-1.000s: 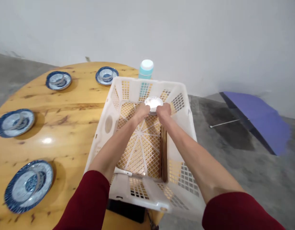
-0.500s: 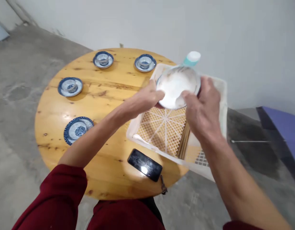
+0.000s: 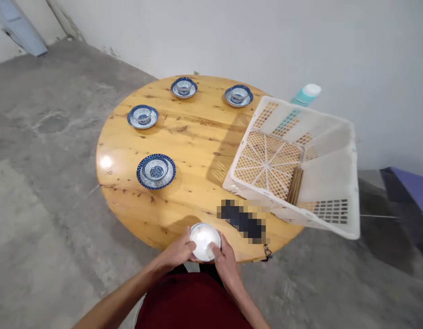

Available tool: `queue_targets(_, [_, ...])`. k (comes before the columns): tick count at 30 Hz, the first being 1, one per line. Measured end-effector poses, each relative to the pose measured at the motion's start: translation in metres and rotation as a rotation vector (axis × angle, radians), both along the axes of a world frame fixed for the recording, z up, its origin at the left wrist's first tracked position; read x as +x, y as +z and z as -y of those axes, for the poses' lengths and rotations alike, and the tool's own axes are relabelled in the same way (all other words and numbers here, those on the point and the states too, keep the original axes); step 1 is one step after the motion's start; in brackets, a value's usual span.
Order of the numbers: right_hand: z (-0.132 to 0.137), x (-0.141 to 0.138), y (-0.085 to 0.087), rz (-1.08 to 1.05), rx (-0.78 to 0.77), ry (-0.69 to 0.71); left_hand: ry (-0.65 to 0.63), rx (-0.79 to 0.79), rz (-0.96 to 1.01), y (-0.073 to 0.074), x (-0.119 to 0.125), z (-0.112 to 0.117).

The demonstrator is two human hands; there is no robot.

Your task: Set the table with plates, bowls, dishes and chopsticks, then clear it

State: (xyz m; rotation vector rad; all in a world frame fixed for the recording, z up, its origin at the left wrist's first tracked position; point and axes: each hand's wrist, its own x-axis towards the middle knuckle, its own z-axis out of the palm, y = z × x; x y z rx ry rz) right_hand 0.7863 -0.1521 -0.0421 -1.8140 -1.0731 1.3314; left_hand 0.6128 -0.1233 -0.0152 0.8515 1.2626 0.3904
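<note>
A white bowl [image 3: 203, 237] is held between my two hands at the near edge of the round wooden table [image 3: 187, 132]. My left hand [image 3: 179, 250] grips its left rim, and my right hand [image 3: 225, 258] grips the right rim with the thumb laid over it. Whether anything is stacked under the bowl is hidden. To the left of my hands a blue-patterned plate [image 3: 140, 176] carries a small bowl [image 3: 156, 170]. Farther round the table, a second plate [image 3: 155, 121], a third plate [image 3: 179, 95] and another plate [image 3: 237, 104] each bear a bowl.
A white plastic basket [image 3: 334, 137] stands at the table's right, with chopsticks [image 3: 295, 186] inside it. Behind it rises a bottle [image 3: 302, 97] with a white cap. A pixelated dark phone [image 3: 243, 221] lies right of my hands, a strap [image 3: 267, 252] by its end.
My hands have brought the white bowl from above the basket down and left to the table's near edge. The camera view has shifted, showing the basket's inside more fully.
</note>
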Motion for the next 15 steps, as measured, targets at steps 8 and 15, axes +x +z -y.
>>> queue_targets(8, [0.016, 0.012, 0.018, 0.036, 0.078, 0.123, 0.041, 0.067, 0.007, 0.007, 0.011, 0.042])
queue_targets(15, [0.016, 0.035, 0.039, 0.049, 0.216, 0.226, 0.187, 0.129, -0.038, 0.045, 0.041, 0.054])
